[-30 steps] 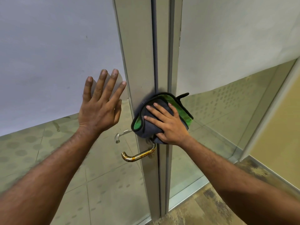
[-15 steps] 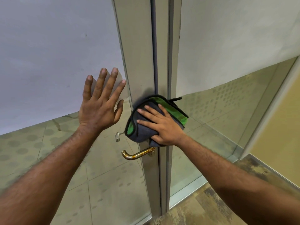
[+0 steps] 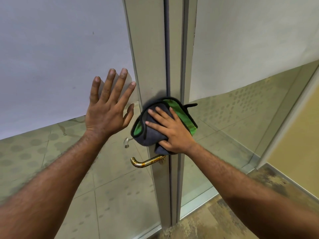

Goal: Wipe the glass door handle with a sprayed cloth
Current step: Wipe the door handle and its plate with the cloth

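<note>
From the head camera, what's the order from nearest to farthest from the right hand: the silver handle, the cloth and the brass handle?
1. Cloth: touching, pressed under the right hand.
2. Brass handle: just below the hand, pointing left.
3. Silver handle: farther left, on the other side of the glass.

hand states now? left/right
Left hand: open, fingers spread flat on the glass.
Right hand: open, straight fingers pressing the cloth against the door frame.
</note>
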`<state>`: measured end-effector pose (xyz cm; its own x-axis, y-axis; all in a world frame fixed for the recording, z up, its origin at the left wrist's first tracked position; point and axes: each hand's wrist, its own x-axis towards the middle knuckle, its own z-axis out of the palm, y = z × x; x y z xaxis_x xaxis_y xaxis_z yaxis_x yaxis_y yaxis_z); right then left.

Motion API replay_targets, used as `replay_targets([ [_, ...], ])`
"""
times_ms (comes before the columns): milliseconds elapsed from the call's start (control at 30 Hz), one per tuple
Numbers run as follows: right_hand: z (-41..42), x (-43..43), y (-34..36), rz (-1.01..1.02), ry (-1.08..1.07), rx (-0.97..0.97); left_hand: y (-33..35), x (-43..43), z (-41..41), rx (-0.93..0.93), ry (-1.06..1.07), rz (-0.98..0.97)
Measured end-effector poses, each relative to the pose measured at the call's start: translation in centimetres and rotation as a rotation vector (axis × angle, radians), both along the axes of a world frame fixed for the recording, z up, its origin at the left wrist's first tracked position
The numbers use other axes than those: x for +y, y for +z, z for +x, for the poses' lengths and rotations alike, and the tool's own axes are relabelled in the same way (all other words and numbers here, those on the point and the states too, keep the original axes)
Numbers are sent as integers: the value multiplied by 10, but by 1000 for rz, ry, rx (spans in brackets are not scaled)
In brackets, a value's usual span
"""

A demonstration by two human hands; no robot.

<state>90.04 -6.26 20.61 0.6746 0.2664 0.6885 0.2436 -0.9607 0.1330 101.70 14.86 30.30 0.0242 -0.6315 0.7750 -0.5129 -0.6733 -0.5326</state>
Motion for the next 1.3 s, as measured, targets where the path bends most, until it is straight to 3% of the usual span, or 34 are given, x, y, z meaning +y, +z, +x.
replay_targets([
  [167,-10,-19,-8,-4,-160,-79,2,0,0,14,28,4],
  [333,7,4,25,210,-31,-126,2,0,-2,28,23,12],
  [467,7,7,17,93,-11,-62,3,2,-3,32,39,25],
  [600,-7,-15,-4,-53,-120,-27,4,2,-4,48,58,38],
  [700,-5,-15,3,72,-155,-102,4,2,-4,49,77,43],
  [867,15,15,27,291,-29,-116,4,2,-4,50,58,50],
  [1100,-3,-12,-5,-39,-56,46,4,3,-4,46,85,54],
  [1300,-3,-23,5,79,-113,-33,5,2,-5,56,99,55],
])
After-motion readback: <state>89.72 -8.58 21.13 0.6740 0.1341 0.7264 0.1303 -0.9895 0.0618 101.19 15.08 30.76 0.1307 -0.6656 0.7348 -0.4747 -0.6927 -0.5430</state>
